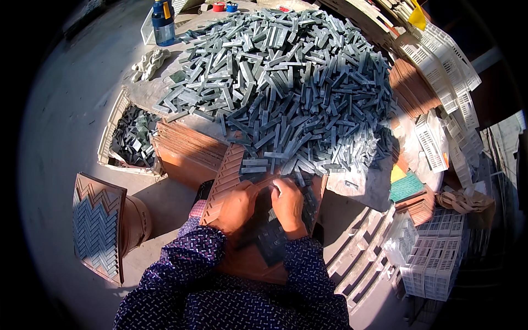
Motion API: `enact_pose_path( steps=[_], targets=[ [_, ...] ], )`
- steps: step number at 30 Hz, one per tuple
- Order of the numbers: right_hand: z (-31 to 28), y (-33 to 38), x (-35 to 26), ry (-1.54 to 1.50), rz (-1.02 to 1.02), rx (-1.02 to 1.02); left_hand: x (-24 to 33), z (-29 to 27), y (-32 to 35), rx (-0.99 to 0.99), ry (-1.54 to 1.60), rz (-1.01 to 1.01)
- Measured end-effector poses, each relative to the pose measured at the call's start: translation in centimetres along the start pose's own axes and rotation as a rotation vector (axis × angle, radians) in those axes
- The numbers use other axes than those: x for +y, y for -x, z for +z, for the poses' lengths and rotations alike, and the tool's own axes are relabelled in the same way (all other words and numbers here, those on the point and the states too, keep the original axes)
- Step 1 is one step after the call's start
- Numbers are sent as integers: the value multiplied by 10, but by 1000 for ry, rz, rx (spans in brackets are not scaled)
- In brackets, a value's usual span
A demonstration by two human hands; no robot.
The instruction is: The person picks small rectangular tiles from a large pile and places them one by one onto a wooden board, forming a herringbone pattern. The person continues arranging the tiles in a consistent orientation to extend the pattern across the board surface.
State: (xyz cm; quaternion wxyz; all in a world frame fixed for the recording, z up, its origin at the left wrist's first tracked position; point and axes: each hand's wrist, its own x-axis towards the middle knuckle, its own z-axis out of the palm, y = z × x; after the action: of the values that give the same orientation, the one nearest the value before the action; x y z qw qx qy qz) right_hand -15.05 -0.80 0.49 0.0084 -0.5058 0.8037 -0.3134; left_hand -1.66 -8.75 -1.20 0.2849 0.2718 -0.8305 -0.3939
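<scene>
A reddish-brown tray with slanting grooves (pixel 223 170) lies tilted in front of me, its left part bare. Dark stone strips (pixel 269 242) fill part of its lower right in a slanting pattern, in shadow. My left hand (pixel 237 205) rests over the tray's left half with its fingers curled. Close beside it, my right hand (pixel 288 204) is bent down over the strips, fingers and thumb drawn together. What either hand grips is hidden. Just beyond my fingertips spreads a large heap of loose grey stone strips (pixel 286 71).
A stack of brown trays (pixel 190 148) stands left of my work, near a crate of dark pieces (pixel 132 135). A filled herringbone tray (pixel 98 225) leans on a round drum (pixel 136 223). White gloves (pixel 149 64) and a blue bottle (pixel 163 25) sit far left; white baskets (pixel 432 264) stand right.
</scene>
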Motion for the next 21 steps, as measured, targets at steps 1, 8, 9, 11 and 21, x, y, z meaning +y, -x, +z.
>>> enact_pose_path(
  steps=[1,8,9,11,21],
  targets=[
    [-1,-1,-3,-20,6,15,6,-15,-2,34,29,-2],
    [18,-36,-7,-59,-212,45,-25,-45,-14,192,-16,-50],
    [18,-46,-7,-66,-262,3,-24,-46,-16,177,-18,-52],
    [19,-56,-6,-72,-307,-80,-18,-39,-19,187,18,-38],
    [10,-40,3,-297,10,-89,-25,-17,-39,94,-65,89]
  ],
)
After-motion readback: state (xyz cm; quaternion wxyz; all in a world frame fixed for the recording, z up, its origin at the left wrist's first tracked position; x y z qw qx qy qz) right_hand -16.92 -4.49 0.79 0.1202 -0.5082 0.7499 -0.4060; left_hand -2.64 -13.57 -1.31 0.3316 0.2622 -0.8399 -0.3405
